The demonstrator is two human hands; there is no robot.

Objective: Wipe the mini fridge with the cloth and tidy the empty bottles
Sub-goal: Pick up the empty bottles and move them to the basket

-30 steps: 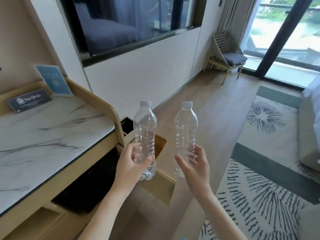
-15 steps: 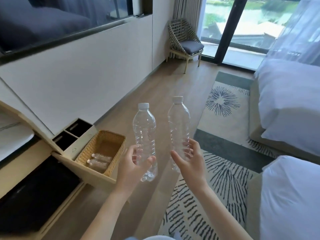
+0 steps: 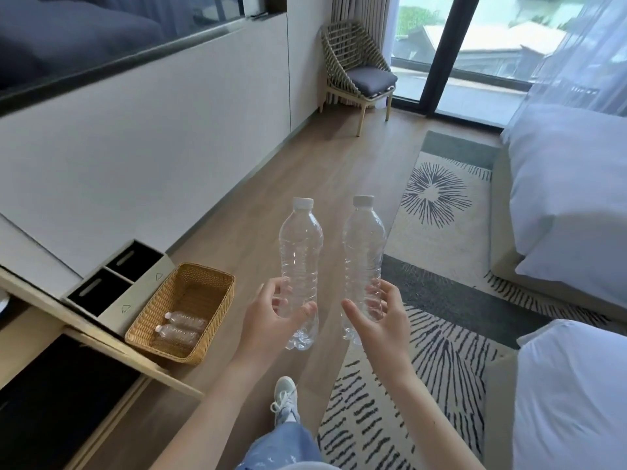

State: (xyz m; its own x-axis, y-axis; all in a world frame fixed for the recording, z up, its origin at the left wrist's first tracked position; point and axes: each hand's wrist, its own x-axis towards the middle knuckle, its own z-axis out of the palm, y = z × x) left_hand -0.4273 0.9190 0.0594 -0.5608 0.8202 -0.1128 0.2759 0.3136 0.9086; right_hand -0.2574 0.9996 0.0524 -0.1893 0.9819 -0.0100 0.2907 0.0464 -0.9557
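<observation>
Bottles half tidied: two small bottles (image 3: 179, 329) lie in the basket (image 3: 203, 274), you hold the left bottle (image 3: 300, 252) and right bottle (image 3: 363, 245) upright over the floor (image 3: 271, 157) beside it, left hand (image 3: 268, 322) and right hand (image 3: 385, 322) fingers curled round them; drop-off pending, wiping unverifiable.

Basket bottles (image 3: 178, 334) too small to tell if empty; dark cabinet front (image 3: 51, 401) — cut by left edge.

Wicker basket (image 3: 203, 276) open-topped; two bottles (image 3: 181, 327) fill near end
</observation>
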